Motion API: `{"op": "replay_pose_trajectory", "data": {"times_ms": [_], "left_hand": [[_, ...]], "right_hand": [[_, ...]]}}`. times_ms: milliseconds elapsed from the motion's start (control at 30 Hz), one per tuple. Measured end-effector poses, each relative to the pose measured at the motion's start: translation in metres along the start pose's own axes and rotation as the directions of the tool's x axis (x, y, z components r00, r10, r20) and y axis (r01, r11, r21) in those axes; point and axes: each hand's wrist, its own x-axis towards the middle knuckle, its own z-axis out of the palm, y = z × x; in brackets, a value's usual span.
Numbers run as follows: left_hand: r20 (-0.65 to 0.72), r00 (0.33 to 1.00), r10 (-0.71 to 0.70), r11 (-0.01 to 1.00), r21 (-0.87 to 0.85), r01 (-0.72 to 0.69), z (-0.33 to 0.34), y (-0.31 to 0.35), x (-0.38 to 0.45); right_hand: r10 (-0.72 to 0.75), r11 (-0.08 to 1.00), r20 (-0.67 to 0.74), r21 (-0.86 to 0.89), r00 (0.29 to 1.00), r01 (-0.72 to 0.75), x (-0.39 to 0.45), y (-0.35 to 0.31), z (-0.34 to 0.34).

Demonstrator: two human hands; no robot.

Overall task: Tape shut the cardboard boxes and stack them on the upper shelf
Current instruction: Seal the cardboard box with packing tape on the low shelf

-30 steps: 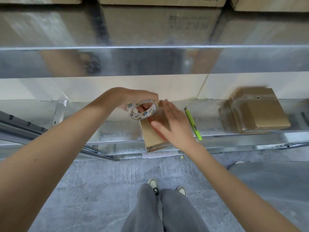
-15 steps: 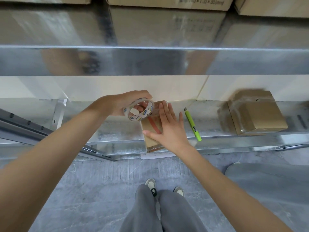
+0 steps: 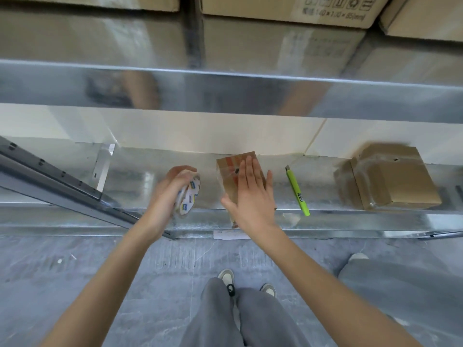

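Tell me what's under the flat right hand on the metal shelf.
The right hand lies flat on a small brown cardboard box with clear tape along its top. The palm covers the box's near end, so the seam there cannot be seen.

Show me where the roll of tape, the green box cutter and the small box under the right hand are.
roll of tape [image 3: 189, 197], head view, on its printed side face.
green box cutter [image 3: 297, 191], head view, mid-handle.
small cardboard box [image 3: 229, 171], head view, on its bare top ahead of the fingers.
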Motion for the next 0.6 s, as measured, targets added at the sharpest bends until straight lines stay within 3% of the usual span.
{"op": "replay_pose_trajectory", "data": {"times_ms": [67,133,200,267,367,500,600], "left_hand": [[-0.027,0.997,0.077,0.993,0.093,-0.075,0.007,0.000,-0.007],[-0.024,0.988,0.156,0.975,0.165,-0.150,0.013,0.000,-0.011],[-0.006,0.979,0.202,0.953,0.230,-0.196,0.018,-0.004,-0.011],[0.015,0.969,0.246,0.924,0.297,-0.239,0.020,-0.007,-0.011],[0.048,0.941,0.335,0.869,0.371,-0.328,0.025,-0.008,-0.012],[0.059,0.914,0.402,0.827,0.404,-0.390,0.026,-0.005,-0.015],[0.035,0.907,0.420,0.779,0.498,-0.380,0.030,-0.005,-0.016]], "right_hand": [[-0.039,0.997,0.010,0.070,0.999,0.038,0.003,0.000,-0.005],[-0.063,0.929,-0.057,0.360,0.996,0.079,0.007,-0.003,-0.017],[-0.004,0.724,-0.073,0.688,0.997,0.053,0.011,-0.010,-0.031],[0.020,0.527,0.065,0.847,0.998,-0.066,0.014,-0.019,-0.045],[-0.009,0.464,0.133,0.879,0.991,-0.114,0.020,-0.027,-0.054],[0.041,0.436,0.087,0.895,0.995,-0.096,0.022,-0.029,-0.060],[0.078,0.473,0.023,0.879,0.997,-0.057,0.022,-0.029,-0.060]]}}
